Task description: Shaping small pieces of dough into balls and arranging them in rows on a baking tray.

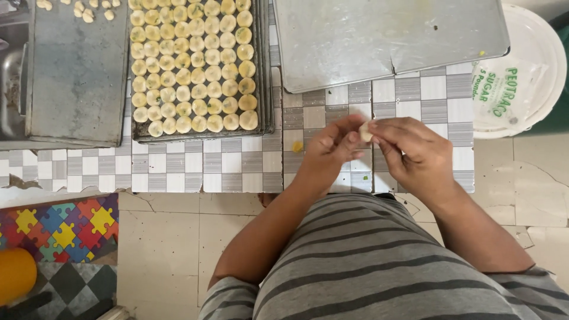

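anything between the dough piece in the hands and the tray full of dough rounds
Nothing visible: the dough piece, pinched between left hand and right hand, has only bare checkered table between it and the filled tray.

We see both forearms reaching forward from the torso, bare to the short sleeves, and converging so that the hands meet in front of the body. Our left hand is palm-down, wrist slightly bent, with its fingers curled and the thumb drawn in toward the right. Our right hand sits just beside it, knuckles up, its fingertips pinched together and touching those of the left.
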